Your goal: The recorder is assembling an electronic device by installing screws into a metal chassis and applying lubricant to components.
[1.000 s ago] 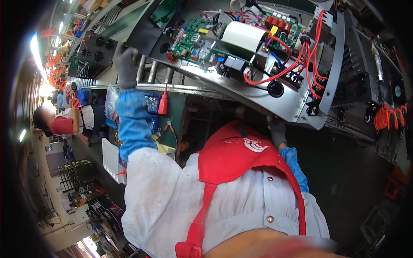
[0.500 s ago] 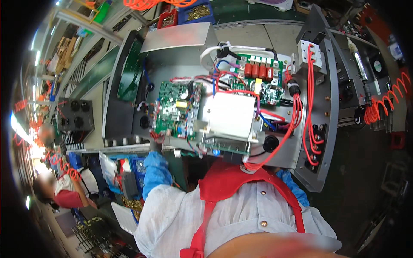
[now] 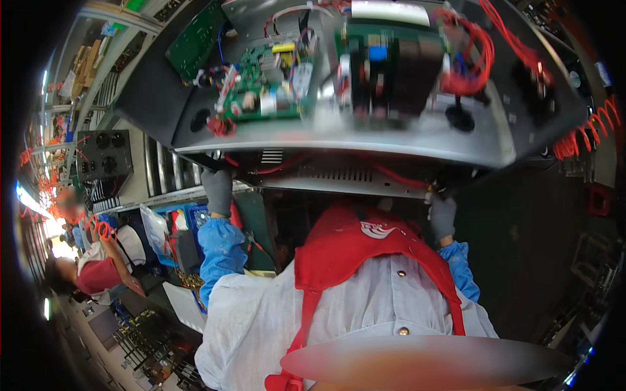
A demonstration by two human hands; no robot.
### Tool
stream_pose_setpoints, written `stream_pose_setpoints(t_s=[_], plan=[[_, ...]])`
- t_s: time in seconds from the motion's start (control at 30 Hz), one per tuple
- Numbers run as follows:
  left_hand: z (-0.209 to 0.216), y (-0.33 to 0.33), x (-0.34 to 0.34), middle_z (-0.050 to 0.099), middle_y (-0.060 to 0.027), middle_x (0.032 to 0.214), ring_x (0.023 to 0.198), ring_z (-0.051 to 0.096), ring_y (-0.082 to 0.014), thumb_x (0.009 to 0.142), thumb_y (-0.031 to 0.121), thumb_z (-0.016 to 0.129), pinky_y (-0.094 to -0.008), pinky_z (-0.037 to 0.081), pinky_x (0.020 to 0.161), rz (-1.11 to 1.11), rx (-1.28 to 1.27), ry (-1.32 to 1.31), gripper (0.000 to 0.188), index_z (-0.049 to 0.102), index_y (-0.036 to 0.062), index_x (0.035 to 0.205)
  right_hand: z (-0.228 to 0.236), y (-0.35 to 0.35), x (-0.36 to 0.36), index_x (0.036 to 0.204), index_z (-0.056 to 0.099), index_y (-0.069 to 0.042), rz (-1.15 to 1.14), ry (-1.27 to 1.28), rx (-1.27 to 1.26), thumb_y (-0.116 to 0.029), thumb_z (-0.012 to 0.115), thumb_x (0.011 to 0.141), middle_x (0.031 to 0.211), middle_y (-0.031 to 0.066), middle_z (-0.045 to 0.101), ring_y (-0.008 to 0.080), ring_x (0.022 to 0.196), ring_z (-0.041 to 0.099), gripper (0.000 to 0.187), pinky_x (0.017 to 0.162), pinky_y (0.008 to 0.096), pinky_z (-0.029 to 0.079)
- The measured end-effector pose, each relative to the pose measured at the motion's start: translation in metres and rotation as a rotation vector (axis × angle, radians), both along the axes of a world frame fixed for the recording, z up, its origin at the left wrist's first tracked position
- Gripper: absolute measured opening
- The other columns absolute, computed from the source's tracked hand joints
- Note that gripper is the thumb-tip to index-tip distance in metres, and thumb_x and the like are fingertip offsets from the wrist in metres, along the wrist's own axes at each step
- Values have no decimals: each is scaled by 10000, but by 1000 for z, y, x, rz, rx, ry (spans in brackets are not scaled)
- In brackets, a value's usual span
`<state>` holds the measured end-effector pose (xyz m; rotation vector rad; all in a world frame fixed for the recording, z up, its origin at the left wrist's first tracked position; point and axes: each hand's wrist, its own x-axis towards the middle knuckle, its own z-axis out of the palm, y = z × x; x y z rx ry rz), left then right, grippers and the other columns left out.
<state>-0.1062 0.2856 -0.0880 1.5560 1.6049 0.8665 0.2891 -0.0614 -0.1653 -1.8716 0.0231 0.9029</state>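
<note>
- The case [image 3: 352,138] sat ahead of the person, open side up, long axis running left to right.
- The left hand [image 3: 218,190] was at its near left side, forearm stretched forward; grip unclear.
- The right hand [image 3: 443,215] pointed forward, fingers at its near right edge; whether closed, I couldn't tell.

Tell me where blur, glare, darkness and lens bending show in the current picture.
Head view: the red wires inside the metal chassis are smeared; head view: a strip light glares at the picture's left rim; head view: the floor right of the right hand is very dark; head view: the chassis's near edge bows.
</note>
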Motion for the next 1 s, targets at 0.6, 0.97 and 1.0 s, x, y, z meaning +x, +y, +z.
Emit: stream_pose_setpoints(t_s=[0.6, 0.97, 1.0], plan=[[52, -56, 38, 605, -25, 684, 595, 515, -112, 728, 58, 588, -295, 409, 543, 153, 171, -5, 181, 648, -24, 878, 84, 18, 71, 1072, 658, -38, 107, -216, 41, -210, 602, 867, 825, 4, 614, 96, 546, 513, 273, 483, 243, 419], [70, 17, 81, 667, -52, 751, 668, 600, -119, 746, 68, 525, -286, 490, 637, 54, 545, -99, 287, 679, -7, 976, 97, 92, 101, 1032, 734, -55, -104, -206, 404, -308, 629, 878, 923, 5, 635, 105, 817, 542, 314, 703, 268, 432], [73, 29, 81, 662, -63, 727, 662, 601, -125, 739, 71, 528, -290, 491, 643, 15, 477, -45, 275, 684, -8, 952, 99, 103, 107, 1032, 734, -55, -109, -222, 410, -308, 629, 878, 923, 5, 635, 105, 817, 542, 314, 703, 268, 432]])
